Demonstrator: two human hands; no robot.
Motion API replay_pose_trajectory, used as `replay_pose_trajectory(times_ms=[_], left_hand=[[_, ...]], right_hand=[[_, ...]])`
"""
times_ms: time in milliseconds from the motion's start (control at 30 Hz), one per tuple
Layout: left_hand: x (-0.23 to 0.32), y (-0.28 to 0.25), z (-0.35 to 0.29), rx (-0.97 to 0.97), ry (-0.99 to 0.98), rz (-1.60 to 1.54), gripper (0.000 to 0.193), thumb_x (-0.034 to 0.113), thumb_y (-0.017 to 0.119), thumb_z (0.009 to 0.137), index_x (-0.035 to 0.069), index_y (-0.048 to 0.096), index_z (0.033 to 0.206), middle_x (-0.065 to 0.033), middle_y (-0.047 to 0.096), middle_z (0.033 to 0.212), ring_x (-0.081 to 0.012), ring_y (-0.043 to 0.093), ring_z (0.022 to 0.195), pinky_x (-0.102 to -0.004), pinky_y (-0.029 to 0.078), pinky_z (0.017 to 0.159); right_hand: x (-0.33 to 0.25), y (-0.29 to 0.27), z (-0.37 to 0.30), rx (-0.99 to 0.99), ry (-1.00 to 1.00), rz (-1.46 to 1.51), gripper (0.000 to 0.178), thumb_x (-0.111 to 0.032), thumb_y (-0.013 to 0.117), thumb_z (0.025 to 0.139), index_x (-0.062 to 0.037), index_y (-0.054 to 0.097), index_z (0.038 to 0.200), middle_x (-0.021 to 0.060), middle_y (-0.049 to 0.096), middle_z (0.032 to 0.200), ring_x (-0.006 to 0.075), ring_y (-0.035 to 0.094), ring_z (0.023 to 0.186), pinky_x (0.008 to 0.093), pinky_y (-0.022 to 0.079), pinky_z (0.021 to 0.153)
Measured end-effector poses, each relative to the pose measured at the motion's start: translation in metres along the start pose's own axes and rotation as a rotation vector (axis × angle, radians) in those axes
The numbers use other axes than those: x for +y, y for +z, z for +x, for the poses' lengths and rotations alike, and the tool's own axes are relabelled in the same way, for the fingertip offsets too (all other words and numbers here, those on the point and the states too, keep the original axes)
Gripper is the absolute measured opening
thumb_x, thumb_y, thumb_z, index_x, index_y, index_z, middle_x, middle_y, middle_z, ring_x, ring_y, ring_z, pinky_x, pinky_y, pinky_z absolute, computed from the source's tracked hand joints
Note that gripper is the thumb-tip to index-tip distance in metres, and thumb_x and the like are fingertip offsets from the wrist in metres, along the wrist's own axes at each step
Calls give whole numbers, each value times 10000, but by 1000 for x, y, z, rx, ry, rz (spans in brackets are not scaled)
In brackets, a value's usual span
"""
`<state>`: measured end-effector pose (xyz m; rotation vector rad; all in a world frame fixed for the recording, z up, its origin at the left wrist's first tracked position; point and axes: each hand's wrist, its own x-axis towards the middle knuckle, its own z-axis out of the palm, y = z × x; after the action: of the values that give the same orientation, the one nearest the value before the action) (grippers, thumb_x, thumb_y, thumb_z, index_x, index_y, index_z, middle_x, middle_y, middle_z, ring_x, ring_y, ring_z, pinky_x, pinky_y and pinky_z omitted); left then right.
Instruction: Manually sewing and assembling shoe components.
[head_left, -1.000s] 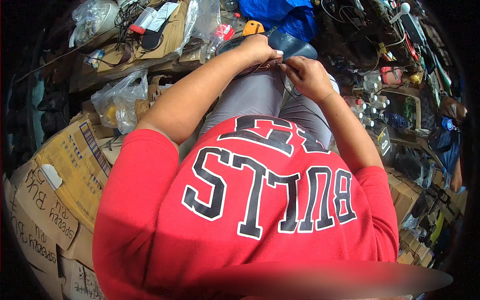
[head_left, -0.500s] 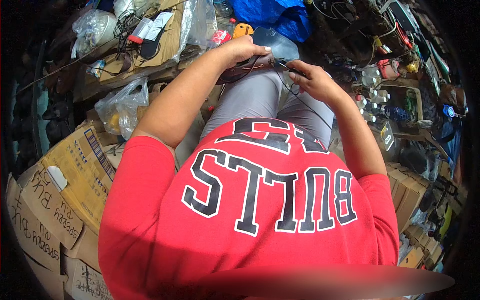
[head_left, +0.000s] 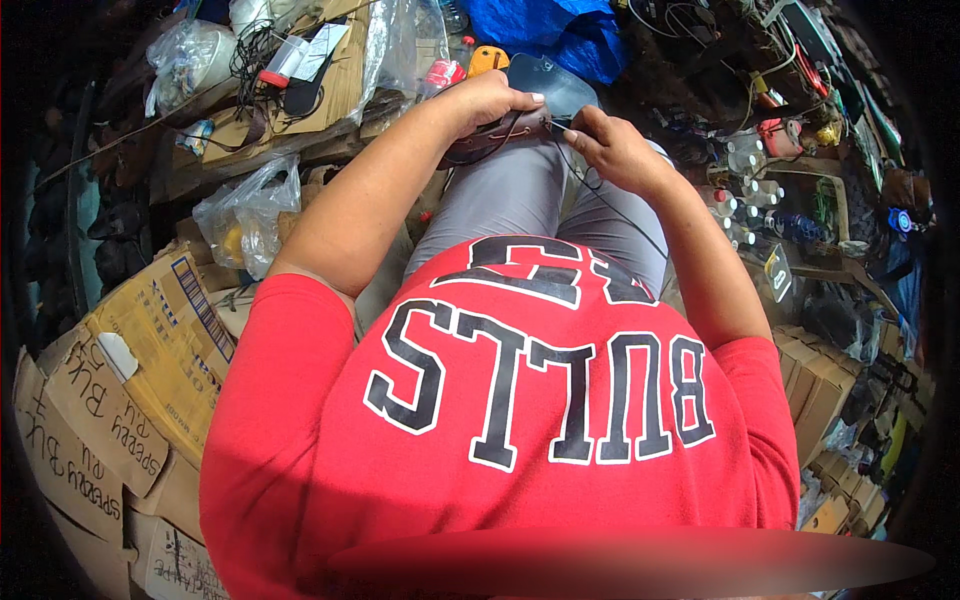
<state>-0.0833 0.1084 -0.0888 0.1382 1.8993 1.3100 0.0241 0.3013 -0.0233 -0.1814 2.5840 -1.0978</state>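
A brown leather shoe (head_left: 515, 130) with lacing along its side rests across my grey-trousered knees (head_left: 500, 195). My left hand (head_left: 490, 103) is closed over it, thumb pressed on its upper edge. At the shoe's right end, my right hand (head_left: 612, 148) is pinched, thumb and forefinger together close to the leather. A small dark thing shows at those fingertips, too small to name. From there a dark thread (head_left: 592, 183) loops down over my lap toward the right. Just beyond the shoe lies a smooth grey-blue sheet (head_left: 550, 82).
On the left, a cardboard-topped surface (head_left: 340, 80) holds cables and a black sole-shaped piece; a plastic bag (head_left: 250, 215) and cardboard boxes (head_left: 150, 340) sit nearer. A blue tarp (head_left: 550, 30) lies ahead. Several small bottles (head_left: 740, 205) stand at the right.
My right hand has shifted slightly left and up to the shoe, its fingers bent closer together. The dark, pale-tipped tool seen in it earlier is now largely hidden. My left hand stays put.
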Motion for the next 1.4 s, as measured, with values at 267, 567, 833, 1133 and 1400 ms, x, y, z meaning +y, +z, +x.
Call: replay_pose_trajectory(times_ms=[267, 567, 833, 1133, 1400], left_hand=[[25, 2, -20, 0, 9, 40, 299, 274, 665, 786, -23, 652, 825, -94, 647, 721, -152, 603, 592, -272, 458, 548], [38, 9, -6, 184, 133, 566, 368, 354, 661, 754, -4, 654, 835, -146, 652, 763, -214, 615, 667, -351, 466, 621], [25, 20, 9, 152, 142, 483, 365, 313, 700, 718, -32, 648, 825, -137, 638, 726, -209, 593, 635, -331, 455, 600], [32, 27, -6, 77, 142, 466, 372, 352, 714, 705, -7, 665, 788, -120, 637, 725, -191, 586, 633, -323, 449, 611], [37, 14, 4, 55, 27, 234, 332, 338, 599, 830, 12, 635, 878, -85, 648, 769, -176, 599, 624, -331, 466, 596]], right_hand=[[-5, 5, 9, -21, -18, -39, 340, -318, 553, 859, 19, 551, 905, 227, 611, 802, 376, 595, 762, 415, 453, 677], [-6, 12, 7, 130, -163, -57, 208, -243, 557, 874, -36, 531, 885, 164, 572, 715, 293, 539, 616, 357, 423, 586], [-2, 9, -7, 123, -195, -61, 189, -217, 558, 871, -32, 538, 906, 176, 571, 738, 329, 548, 649, 360, 428, 597], [0, 16, -20, 76, -167, -11, 202, -223, 549, 881, -23, 543, 901, 172, 561, 722, 274, 545, 624, 357, 423, 592], [13, 1, 5, 36, -63, 187, 283, -302, 476, 924, -24, 522, 949, 98, 550, 655, 177, 555, 583, 323, 434, 567]])
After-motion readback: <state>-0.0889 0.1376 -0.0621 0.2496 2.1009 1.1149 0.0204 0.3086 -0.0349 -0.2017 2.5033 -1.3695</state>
